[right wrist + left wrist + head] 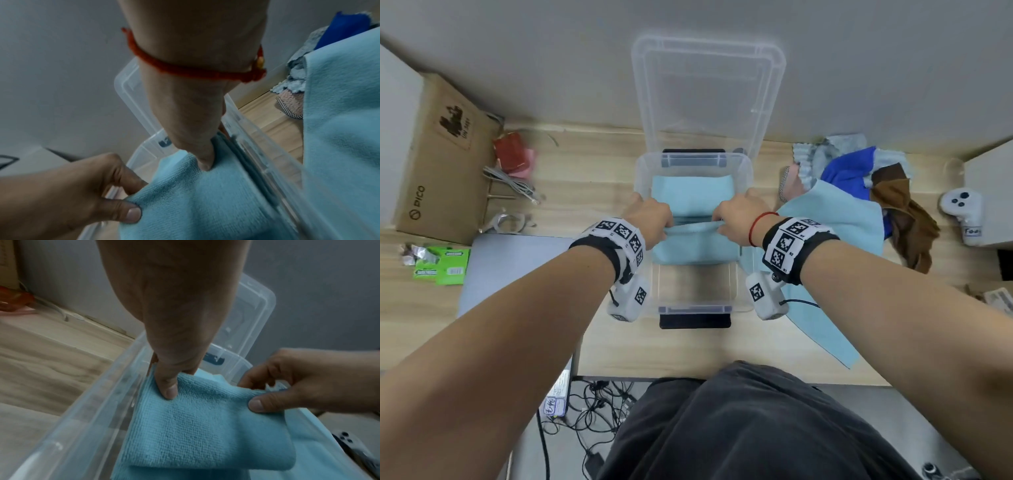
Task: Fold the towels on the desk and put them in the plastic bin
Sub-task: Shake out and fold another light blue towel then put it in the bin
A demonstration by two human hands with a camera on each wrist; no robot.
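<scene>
Hands (650,219) pinch towel (205,426) inside bin (642,171) (1 beneath).

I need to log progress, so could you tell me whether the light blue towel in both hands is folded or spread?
Folded: the light blue towel shows a doubled, rounded edge, pinched by both hands inside the plastic bin.

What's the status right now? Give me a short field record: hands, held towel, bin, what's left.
left hand: pinches left end of folded towel
right hand: pinches right end of same towel
folded towel: light blue, inside the bin, held, not yet released
bin: open, lid leaning behind it; another blue towel already inside
left to fold: large blue towel draped at bin's right, pile beyond it
</scene>
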